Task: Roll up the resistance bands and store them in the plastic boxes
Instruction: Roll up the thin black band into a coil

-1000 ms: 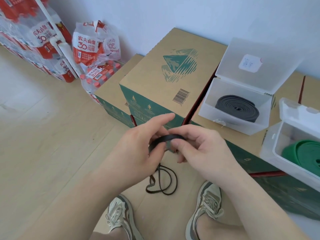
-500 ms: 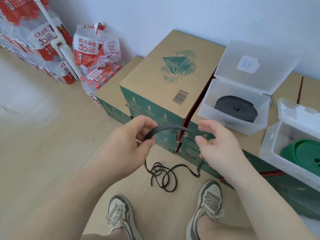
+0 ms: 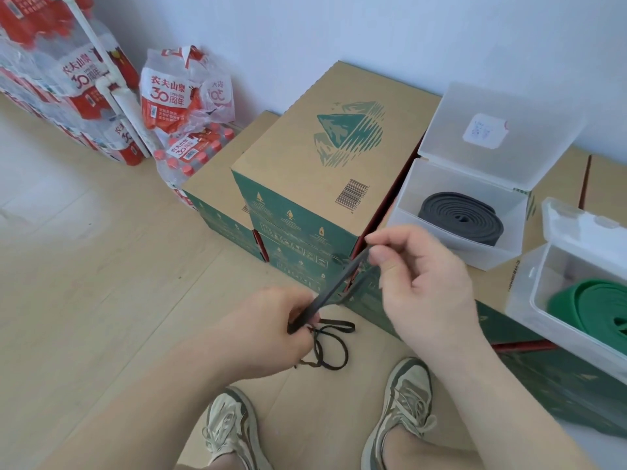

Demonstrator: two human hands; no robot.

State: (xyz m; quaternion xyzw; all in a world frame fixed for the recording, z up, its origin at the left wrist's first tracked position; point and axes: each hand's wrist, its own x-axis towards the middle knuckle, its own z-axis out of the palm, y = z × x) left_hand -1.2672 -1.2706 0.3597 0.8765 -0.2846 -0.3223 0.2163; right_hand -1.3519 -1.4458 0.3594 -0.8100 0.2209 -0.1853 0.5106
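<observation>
My left grip [image 3: 271, 329] is closed round a thin black resistance band [image 3: 339, 283], fingers curled over it. My right grip [image 3: 420, 286] pinches the same band between thumb and forefinger, with the other fingers loosely bent. A short stretch of band runs taut and slanting between them, the right grip being the higher and farther one. Below the left grip, the rest of the band drops in loose loops onto the wooden floor [image 3: 101, 300], just ahead of my shoes [image 3: 230, 429]. Just beyond the right grip, an open clear plastic box [image 3: 441, 247] holds a rolled grey band [image 3: 461, 218]. To that grip's right, a second open box [image 3: 529, 300] holds a rolled green band [image 3: 597, 310]. Both boxes sit on cardboard cartons [image 3: 305, 157]. Packs of bottled water [image 3: 183, 96] stand well off beyond the left grip.
</observation>
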